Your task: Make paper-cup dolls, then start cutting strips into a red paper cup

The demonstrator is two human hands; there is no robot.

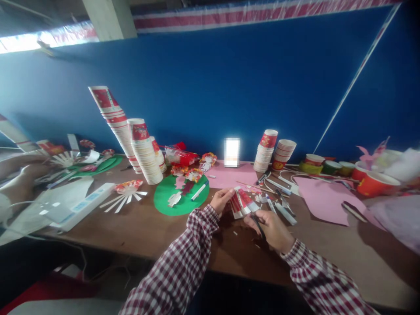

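Over the brown table, my left hand [222,201] is closed on the side of a red and white paper cup [241,204]. Slits run through the cup's wall, and strips of it spread apart. Dark-handled scissors [260,227] sit in my right hand [274,228], their blades against the cup's near edge; the blade tips are hard to make out. Left of my hands, a round green sheet [167,206] carries paper cutouts [174,199] and a white marker pen [198,191]. A pink sheet [226,174] lies behind the cup.
Tall paper cup stacks [144,153] stand at the back left, shorter cup stacks [266,151] at the back right. A cut cup with splayed strips [126,194] lies near a white power strip [87,205]. Pens and scraps [284,212] lie right. Another person's arm [24,175] reaches in at far left.
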